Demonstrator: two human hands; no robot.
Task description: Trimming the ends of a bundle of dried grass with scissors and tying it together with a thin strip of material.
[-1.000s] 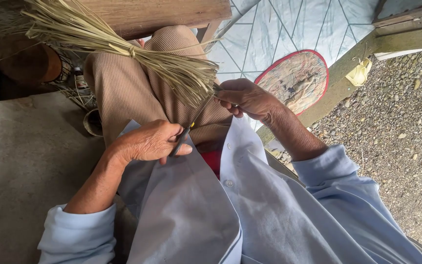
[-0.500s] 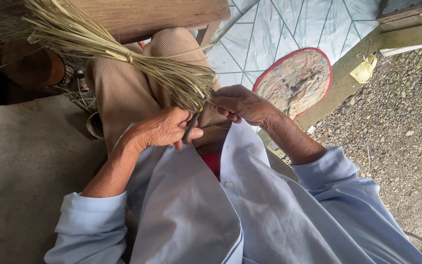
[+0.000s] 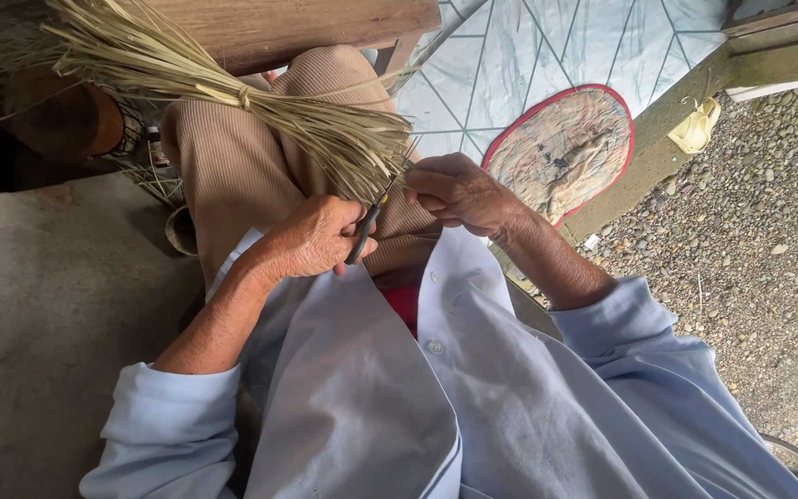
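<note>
Both hands' fingers pinch: left hand [image 3: 311, 242] a dark tool [image 3: 367, 225] angled up-right, right hand [image 3: 454, 192] straw bundle [image 3: 233, 97]

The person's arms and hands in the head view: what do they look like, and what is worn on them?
Both arms wear long, loose sleeves of a pale blue shirt, pushed up to about the elbows, so the forearms are bare. The left hand and the right hand are bare too: no gloves. I can see no rings, watch or bracelet. The open shirt front shows small white buttons.
</note>
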